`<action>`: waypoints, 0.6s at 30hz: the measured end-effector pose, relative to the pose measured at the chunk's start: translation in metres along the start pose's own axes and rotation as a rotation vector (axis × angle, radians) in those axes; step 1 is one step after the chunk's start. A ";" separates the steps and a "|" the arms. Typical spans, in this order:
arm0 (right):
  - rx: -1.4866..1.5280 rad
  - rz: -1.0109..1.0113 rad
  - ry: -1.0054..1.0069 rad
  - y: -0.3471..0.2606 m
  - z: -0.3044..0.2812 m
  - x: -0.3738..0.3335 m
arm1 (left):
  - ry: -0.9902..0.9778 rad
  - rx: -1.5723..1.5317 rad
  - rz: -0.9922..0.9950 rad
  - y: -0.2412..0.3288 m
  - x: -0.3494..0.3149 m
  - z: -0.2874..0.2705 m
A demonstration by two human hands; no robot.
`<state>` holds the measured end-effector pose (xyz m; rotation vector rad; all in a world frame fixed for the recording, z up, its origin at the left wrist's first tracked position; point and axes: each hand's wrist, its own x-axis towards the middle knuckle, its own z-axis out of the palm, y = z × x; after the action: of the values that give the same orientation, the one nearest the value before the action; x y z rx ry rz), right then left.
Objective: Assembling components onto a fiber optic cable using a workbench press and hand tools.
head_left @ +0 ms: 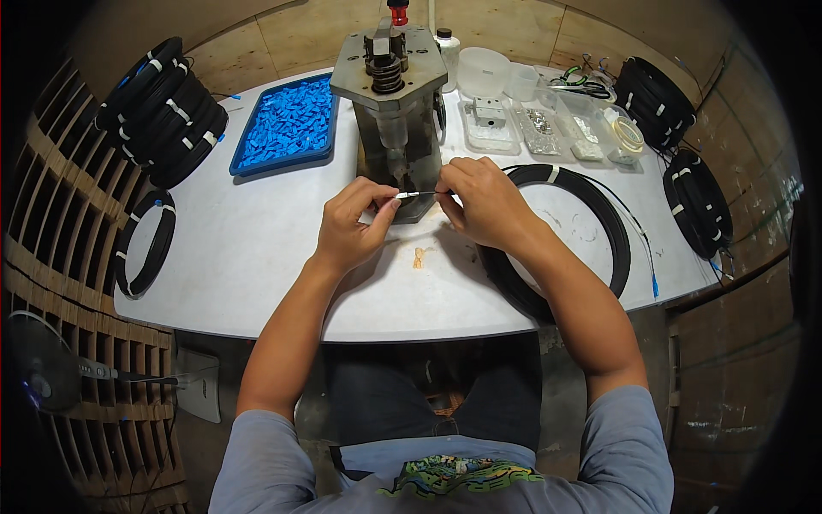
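Between the thumb and fingers of my left hand point(353, 221) is the left end of a small white cable connector point(408, 195). A thin dark cable point(428, 194) runs from it to my right hand point(484, 199), which pinches the cable. Both hands are held in front of the base of a metal press point(374, 141), which has a spring and a red-topped part above. Beneath my right forearm lies a large coil of black cable point(618, 248). One cable end with a blue connector point(655, 286) hangs to its right. My fingertips hide part of what they grip.
A blue tray point(238, 170) full of small blue parts stands left of the press. Black cable coils point(167, 120) are stacked at the far left, others point(655, 107) at the right. Clear plastic containers point(484, 70) line the back right. An orange scrap point(419, 258) lies near the front.
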<state>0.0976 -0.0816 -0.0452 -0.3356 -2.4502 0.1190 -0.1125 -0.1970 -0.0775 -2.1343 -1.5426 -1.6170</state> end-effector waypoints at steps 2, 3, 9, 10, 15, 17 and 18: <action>0.012 -0.005 0.017 0.000 0.000 0.000 | 0.000 -0.011 0.019 0.001 0.000 -0.001; 0.006 -0.004 0.013 0.000 0.000 0.000 | 0.000 -0.011 0.019 0.001 0.000 -0.001; 0.013 -0.005 0.010 0.000 0.000 0.000 | -0.001 -0.007 0.023 0.002 0.000 -0.001; 0.011 -0.006 0.006 0.000 0.000 0.000 | -0.005 -0.015 0.022 0.002 0.000 -0.001; 0.096 -0.030 -0.012 -0.001 -0.001 0.001 | -0.006 -0.025 0.001 0.002 -0.002 -0.001; 0.133 -0.035 -0.017 -0.001 -0.001 0.001 | -0.006 -0.024 0.005 0.003 -0.001 0.000; 0.112 -0.037 -0.019 0.000 -0.002 0.001 | -0.005 -0.024 0.007 0.003 -0.001 0.000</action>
<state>0.0977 -0.0817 -0.0426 -0.2407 -2.4551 0.2439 -0.1104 -0.1994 -0.0766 -2.1547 -1.5232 -1.6378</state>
